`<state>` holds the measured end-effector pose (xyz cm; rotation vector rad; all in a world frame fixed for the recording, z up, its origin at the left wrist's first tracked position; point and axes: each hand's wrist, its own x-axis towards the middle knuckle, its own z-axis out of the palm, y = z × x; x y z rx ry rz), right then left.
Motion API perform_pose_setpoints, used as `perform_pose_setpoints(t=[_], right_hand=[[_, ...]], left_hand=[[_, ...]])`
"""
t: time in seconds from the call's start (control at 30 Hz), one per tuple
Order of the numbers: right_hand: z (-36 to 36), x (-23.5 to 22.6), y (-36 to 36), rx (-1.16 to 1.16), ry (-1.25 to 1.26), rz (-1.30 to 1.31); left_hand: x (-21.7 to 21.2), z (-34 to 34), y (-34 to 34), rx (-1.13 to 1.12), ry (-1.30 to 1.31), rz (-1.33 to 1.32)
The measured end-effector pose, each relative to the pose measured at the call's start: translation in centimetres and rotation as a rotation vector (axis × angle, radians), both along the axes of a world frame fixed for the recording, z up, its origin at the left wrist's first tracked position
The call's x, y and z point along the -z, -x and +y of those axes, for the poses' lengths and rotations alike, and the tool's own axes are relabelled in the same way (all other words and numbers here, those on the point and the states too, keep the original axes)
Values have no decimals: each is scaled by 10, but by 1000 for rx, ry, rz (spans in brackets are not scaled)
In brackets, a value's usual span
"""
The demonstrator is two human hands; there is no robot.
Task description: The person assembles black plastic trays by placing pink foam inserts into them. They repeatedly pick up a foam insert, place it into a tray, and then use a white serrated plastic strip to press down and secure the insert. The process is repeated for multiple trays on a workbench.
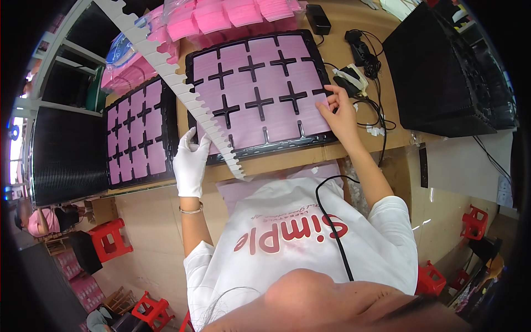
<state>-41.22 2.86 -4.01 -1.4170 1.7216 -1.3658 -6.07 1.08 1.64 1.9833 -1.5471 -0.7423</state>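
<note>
A black tray lies on the table in front of me, its compartments, split by cross-shaped dividers, filled with pink-purple sheets. My left hand, in a white glove, is at the tray's near left corner, thumb and forefinger apart. My bare right hand reaches over the right edge, its thumb against the pink sheet and its forefinger stretched along the rim. Neither hand visibly lifts anything. A pale notched strip crosses the view diagonally and hides part of the tray's left side.
Left stands a second filled black tray, beside a tall stack of black trays. Bagged pink pieces lie behind. Cables and a black box are to the right, before another black tray stack. Red stools stand on the floor.
</note>
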Motion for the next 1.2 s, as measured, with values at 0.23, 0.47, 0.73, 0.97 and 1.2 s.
perform_pose_setpoints(t=[0.23,0.47,0.73,0.97,1.2], right_hand=[[2,-11,4,-11,-83,121],[-12,-32,27,195,129,871],[-152,6,29,-191,215,1021],[-164,7,36,-176,113,1093],[-74,-29,31,-248,200,692]], left_hand=[[-3,-1,1,82,-12,-97],[-35,-26,-15,86,186,-743],[22,-167,14,643,775,-817],[20,-178,36,564,673,-844],[0,-121,-2,850,642,-777]])
